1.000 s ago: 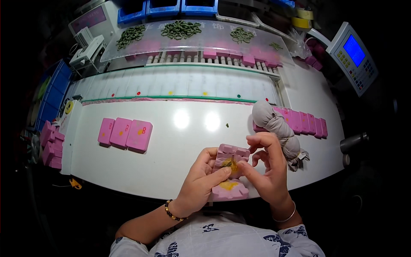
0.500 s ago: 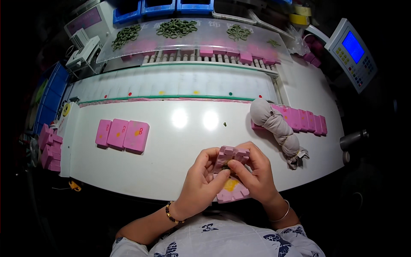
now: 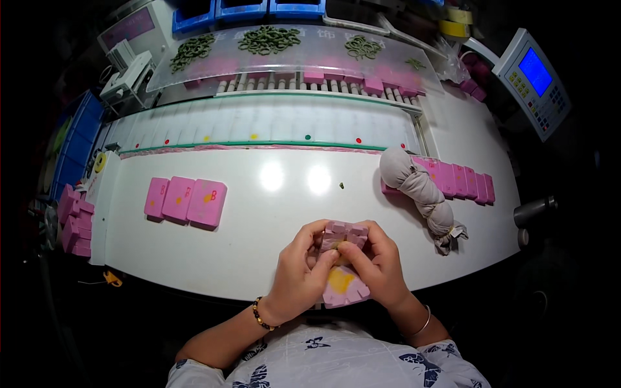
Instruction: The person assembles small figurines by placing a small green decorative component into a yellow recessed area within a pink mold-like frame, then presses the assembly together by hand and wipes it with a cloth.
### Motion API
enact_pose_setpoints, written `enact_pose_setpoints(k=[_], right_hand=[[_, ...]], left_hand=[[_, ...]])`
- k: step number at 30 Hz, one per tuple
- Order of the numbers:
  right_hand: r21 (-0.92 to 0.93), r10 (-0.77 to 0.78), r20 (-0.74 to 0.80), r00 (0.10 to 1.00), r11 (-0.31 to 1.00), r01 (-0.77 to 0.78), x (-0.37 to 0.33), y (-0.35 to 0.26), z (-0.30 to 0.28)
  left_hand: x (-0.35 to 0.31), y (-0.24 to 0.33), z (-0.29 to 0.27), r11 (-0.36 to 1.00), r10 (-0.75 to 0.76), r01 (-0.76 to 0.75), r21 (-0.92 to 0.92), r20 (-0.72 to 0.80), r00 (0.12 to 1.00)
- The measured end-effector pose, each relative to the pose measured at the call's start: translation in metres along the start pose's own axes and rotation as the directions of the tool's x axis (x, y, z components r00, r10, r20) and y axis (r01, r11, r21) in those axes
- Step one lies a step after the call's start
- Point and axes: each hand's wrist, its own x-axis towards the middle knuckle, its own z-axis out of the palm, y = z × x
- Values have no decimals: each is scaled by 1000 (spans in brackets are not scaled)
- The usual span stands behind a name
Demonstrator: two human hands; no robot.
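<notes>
Since a second ago, the right hand (image 3: 381, 268), then more open with fingers raised, has closed onto the opened two-part matte-pink mould (image 3: 339, 280), and the small coloured dots (image 3: 308, 137) on the long white slatted strip (image 3: 278, 116) have slid toward nine o'clock. Clock directions are taken from the mould. The glossy white table (image 3: 284, 220) spreads beneath, with the strip across its far side. Beyond it, toward eleven, a translucent flat sheet (image 3: 323, 50) bears loose piles of green rings (image 3: 268, 41). At ten, a deep blue plastic tray (image 3: 76, 158) holds something green, too dim to name; farther, toward eleven, stand three blue plastic bins (image 3: 241, 11), contents unreadable. Three pink rectangular blocks (image 3: 207, 204) overlap at ten; a knotted grey cloth bundle (image 3: 420, 197) lies between one and two. The mould is held above the table's near edge, its long axis running twelve to six: the upper part's notched end points to twelve, the yellow-stained lower part's to six. The left hand (image 3: 301, 268) also grips it, both thumbs inside the upper part.
</notes>
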Motion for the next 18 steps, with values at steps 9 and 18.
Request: enact_pose_setpoints(k=[9, 18], right_hand=[[384, 68, 124, 990, 917, -111, 4, -12, -11], [329, 68, 30, 997, 941, -74, 4, -14, -10]], left_hand=[[5, 15, -3, 978, -57, 56, -199, 4, 998], [7, 21, -3, 990, -83, 84, -115, 9, 996]])
